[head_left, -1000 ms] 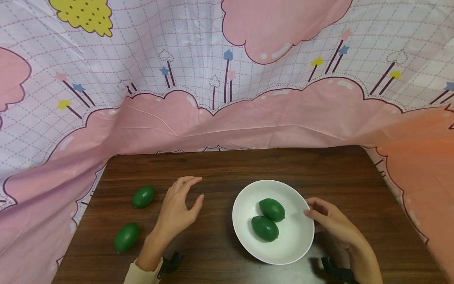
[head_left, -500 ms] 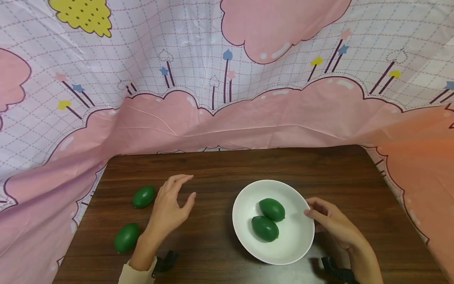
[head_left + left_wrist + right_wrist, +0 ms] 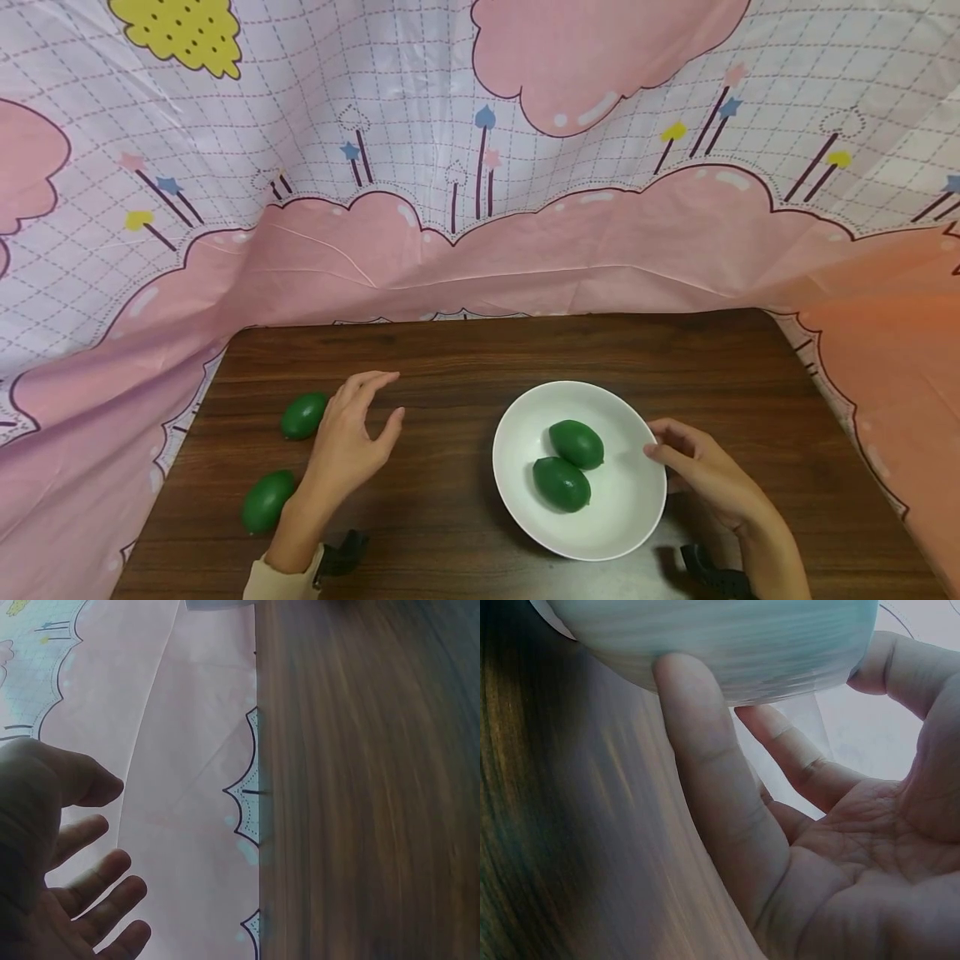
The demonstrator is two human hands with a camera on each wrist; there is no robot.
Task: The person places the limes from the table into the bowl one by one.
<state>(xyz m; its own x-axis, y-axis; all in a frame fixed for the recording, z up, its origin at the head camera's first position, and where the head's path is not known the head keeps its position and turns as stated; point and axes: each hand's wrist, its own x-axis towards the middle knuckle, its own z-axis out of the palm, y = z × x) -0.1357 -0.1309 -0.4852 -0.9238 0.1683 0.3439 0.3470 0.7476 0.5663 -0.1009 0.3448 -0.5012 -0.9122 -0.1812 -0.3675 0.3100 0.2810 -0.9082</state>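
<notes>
My left hand (image 3: 347,437) hovers over the left part of the table, fingers spread and nothing in them. In the left wrist view, thumb and fingers (image 3: 112,904) stand apart from one another. Just left of this hand lies a green lime (image 3: 303,416); a second lime (image 3: 264,502), nearer me, is partly covered by the wrist. On the right, my right hand (image 3: 701,467) grips the rim of a white bowl (image 3: 626,508), thumb at the edge. Its fingers reach against the outside of the bowl in the right wrist view. Two limes (image 3: 576,443) lie side by side inside the bowl.
The dark wooden table (image 3: 450,358) ends at a pink and white patterned cloth (image 3: 480,283) hung behind it and down both sides. A black strap (image 3: 341,557) is worn on the left wrist and another strap (image 3: 712,575) on the right.
My left hand has drifted left, closer to the two limes on the table, its fingers still apart. The right hand, the bowl and the limes have stayed in place.
</notes>
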